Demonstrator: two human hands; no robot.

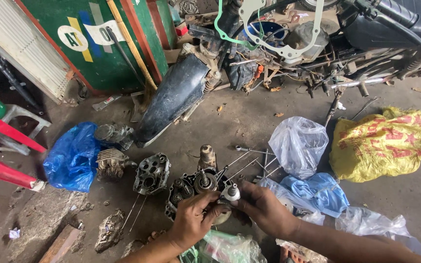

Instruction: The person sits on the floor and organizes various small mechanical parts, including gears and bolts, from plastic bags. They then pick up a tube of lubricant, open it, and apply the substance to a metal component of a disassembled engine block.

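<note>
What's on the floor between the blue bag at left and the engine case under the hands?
Head view: a finned cylinder beside the blue bag, then a grey engine cover, before the engine case.

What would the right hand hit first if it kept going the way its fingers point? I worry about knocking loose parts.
The right hand points left and slightly up, fingers on the white part. Just beyond lies the engine case and the left hand, probably first, though depth is unclear.

Both hands (191, 221) & forearms bare, no sleeves
</note>
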